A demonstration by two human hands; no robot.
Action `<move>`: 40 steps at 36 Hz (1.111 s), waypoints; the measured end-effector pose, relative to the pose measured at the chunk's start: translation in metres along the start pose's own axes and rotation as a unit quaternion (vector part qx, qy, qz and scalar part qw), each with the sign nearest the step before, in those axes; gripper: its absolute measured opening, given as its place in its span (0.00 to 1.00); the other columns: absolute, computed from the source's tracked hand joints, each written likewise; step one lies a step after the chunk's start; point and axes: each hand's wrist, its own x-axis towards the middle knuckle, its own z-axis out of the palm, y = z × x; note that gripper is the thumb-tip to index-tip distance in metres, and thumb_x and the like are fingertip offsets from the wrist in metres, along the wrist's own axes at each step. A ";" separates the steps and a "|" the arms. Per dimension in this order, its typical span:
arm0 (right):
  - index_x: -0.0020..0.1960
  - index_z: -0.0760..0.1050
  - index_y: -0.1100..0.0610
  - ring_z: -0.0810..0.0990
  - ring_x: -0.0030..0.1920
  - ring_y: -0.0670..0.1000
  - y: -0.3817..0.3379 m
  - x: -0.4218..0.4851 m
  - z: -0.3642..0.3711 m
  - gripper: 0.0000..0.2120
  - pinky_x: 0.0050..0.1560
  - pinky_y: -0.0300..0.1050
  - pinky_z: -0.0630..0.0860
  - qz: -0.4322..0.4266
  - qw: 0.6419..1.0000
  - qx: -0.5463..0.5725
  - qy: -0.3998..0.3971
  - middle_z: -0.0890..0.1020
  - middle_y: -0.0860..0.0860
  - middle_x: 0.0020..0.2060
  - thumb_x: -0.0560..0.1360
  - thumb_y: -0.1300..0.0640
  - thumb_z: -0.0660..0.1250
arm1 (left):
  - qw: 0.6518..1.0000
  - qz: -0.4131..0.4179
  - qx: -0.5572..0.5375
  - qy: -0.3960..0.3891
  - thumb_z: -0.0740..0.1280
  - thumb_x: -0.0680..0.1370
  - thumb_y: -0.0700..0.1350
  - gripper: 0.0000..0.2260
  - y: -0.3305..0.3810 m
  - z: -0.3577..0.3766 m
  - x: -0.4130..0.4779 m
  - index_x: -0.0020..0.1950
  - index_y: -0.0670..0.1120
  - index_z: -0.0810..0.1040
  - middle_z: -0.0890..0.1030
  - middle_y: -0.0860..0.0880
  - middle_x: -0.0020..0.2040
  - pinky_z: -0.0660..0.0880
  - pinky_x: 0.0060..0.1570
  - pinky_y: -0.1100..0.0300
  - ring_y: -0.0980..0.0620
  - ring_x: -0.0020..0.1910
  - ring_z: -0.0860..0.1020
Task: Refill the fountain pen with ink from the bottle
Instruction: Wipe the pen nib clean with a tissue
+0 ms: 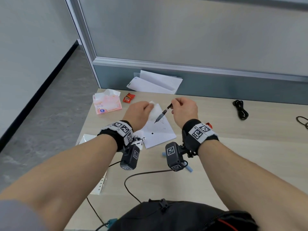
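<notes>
Pointing nib down-left, fountain pen, right hand

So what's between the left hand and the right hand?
Head view: a white tissue gripped by the left hand, then the fountain pen slanting nib-down from the right hand, above an ink-spotted paper sheet.

Right hand pinches fountain pen, nib down; left hand grips tissue beside it.
</notes>
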 end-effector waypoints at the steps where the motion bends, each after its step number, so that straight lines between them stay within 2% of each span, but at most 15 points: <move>1: 0.40 0.78 0.51 0.81 0.40 0.51 0.000 0.000 0.001 0.09 0.46 0.44 0.76 -0.003 1.000 0.000 -0.002 0.81 0.46 0.35 0.77 0.54 0.62 | 1.000 -0.008 -0.009 0.002 0.57 0.82 0.50 0.18 -0.002 -0.001 0.001 0.34 0.44 0.68 0.70 0.51 0.29 0.60 0.29 0.58 0.52 0.30 0.67; 4: 0.40 0.78 0.51 0.80 0.38 0.49 0.000 0.000 0.001 0.10 0.42 0.40 0.73 -0.018 1.000 -0.013 -0.008 0.80 0.45 0.32 0.77 0.54 0.61 | 1.000 0.014 -0.013 -0.024 0.57 0.81 0.49 0.19 0.004 -0.003 0.003 0.31 0.45 0.66 0.69 0.50 0.30 0.59 0.31 0.56 0.52 0.32 0.68; 8: 0.42 0.79 0.52 0.81 0.41 0.51 0.005 -0.002 -0.002 0.09 0.45 0.41 0.74 -0.020 1.000 -0.015 -0.010 0.80 0.46 0.33 0.77 0.55 0.61 | 0.993 0.048 -0.019 -0.102 0.57 0.81 0.52 0.20 0.018 0.008 0.003 0.32 0.44 0.71 0.74 0.48 0.38 0.62 0.41 0.56 0.53 0.42 0.70; 11: 0.41 0.78 0.53 0.81 0.41 0.53 0.012 -0.005 -0.007 0.10 0.44 0.41 0.74 -0.024 0.999 -0.019 -0.010 0.81 0.48 0.34 0.77 0.57 0.60 | 0.987 0.043 -0.024 -0.153 0.56 0.81 0.53 0.21 0.023 0.021 -0.001 0.38 0.38 0.73 0.76 0.43 0.42 0.65 0.39 0.55 0.55 0.38 0.71; 13: 0.40 0.78 0.53 0.81 0.41 0.54 0.016 -0.005 -0.011 0.10 0.45 0.44 0.76 -0.021 1.000 -0.016 -0.013 0.81 0.48 0.34 0.77 0.58 0.60 | 0.983 0.041 -0.035 -0.176 0.57 0.81 0.53 0.21 0.024 0.025 -0.004 0.40 0.36 0.73 0.75 0.42 0.40 0.66 0.39 0.54 0.50 0.36 0.71; 15: 0.40 0.78 0.53 0.81 0.41 0.53 0.021 -0.006 -0.012 0.10 0.46 0.44 0.76 -0.015 1.000 -0.013 -0.015 0.80 0.47 0.34 0.77 0.58 0.60 | 0.978 0.041 -0.038 -0.203 0.59 0.80 0.53 0.19 0.022 0.028 -0.006 0.42 0.37 0.74 0.77 0.41 0.42 0.70 0.43 0.52 0.44 0.40 0.73; 18: 0.43 0.79 0.53 0.81 0.42 0.53 0.033 -0.010 -0.012 0.09 0.46 0.42 0.75 0.001 1.000 -0.009 -0.020 0.80 0.47 0.35 0.77 0.58 0.60 | 0.971 0.052 -0.034 -0.229 0.62 0.79 0.53 0.17 0.018 0.035 -0.011 0.45 0.39 0.77 0.79 0.41 0.47 0.71 0.48 0.49 0.44 0.46 0.76; 22: 0.46 0.80 0.54 0.81 0.44 0.53 0.051 -0.019 -0.008 0.09 0.48 0.42 0.75 0.030 0.999 0.000 -0.024 0.80 0.48 0.36 0.77 0.59 0.60 | 0.972 0.036 -0.034 -0.230 0.65 0.77 0.56 0.17 0.009 0.049 -0.018 0.46 0.42 0.80 0.81 0.43 0.47 0.73 0.47 0.48 0.44 0.45 0.78; 25: 0.47 0.80 0.55 0.81 0.45 0.53 0.060 -0.024 0.000 0.10 0.49 0.42 0.75 0.043 0.998 -0.002 -0.037 0.80 0.48 0.38 0.78 0.58 0.60 | 0.974 0.006 -0.044 -0.224 0.66 0.76 0.57 0.18 -0.002 0.058 -0.025 0.44 0.42 0.80 0.81 0.41 0.42 0.71 0.41 0.52 0.48 0.36 0.74; 27: 0.47 0.80 0.55 0.81 0.45 0.53 0.063 -0.025 0.004 0.10 0.51 0.43 0.76 0.053 0.998 0.003 -0.040 0.80 0.49 0.38 0.78 0.58 0.60 | 0.977 -0.006 -0.042 -0.207 0.66 0.75 0.58 0.17 -0.007 0.062 -0.027 0.41 0.44 0.81 0.80 0.44 0.37 0.70 0.39 0.54 0.50 0.33 0.73; 30: 0.46 0.80 0.55 0.81 0.45 0.54 0.069 -0.023 0.007 0.10 0.51 0.45 0.76 0.068 0.997 0.007 -0.037 0.80 0.49 0.38 0.78 0.58 0.60 | 0.983 -0.027 -0.038 -0.180 0.68 0.74 0.58 0.15 -0.010 0.067 -0.028 0.42 0.47 0.84 0.83 0.48 0.40 0.75 0.44 0.50 0.49 0.39 0.79; 36: 0.43 0.77 0.51 0.80 0.43 0.53 0.084 -0.019 -0.003 0.09 0.47 0.42 0.74 0.100 0.995 0.015 -0.007 0.81 0.49 0.36 0.78 0.58 0.60 | 0.981 -0.027 -0.039 -0.188 0.68 0.74 0.58 0.16 -0.004 0.078 -0.020 0.42 0.45 0.83 0.83 0.47 0.40 0.75 0.44 0.49 0.48 0.40 0.80; 38: 0.43 0.77 0.51 0.81 0.44 0.53 0.087 -0.017 -0.007 0.08 0.48 0.43 0.75 0.109 0.994 0.014 0.004 0.81 0.49 0.37 0.78 0.57 0.60 | 0.980 -0.028 -0.058 -0.186 0.68 0.75 0.56 0.18 0.000 0.080 -0.017 0.40 0.39 0.81 0.78 0.44 0.33 0.71 0.36 0.53 0.50 0.32 0.74; 40: 0.44 0.77 0.52 0.81 0.44 0.53 0.087 -0.013 -0.013 0.08 0.49 0.44 0.76 0.114 0.993 0.007 0.014 0.81 0.50 0.37 0.78 0.57 0.60 | 0.980 -0.034 -0.085 -0.177 0.67 0.76 0.53 0.20 0.004 0.081 -0.013 0.37 0.35 0.75 0.68 0.46 0.29 0.62 0.29 0.59 0.54 0.27 0.64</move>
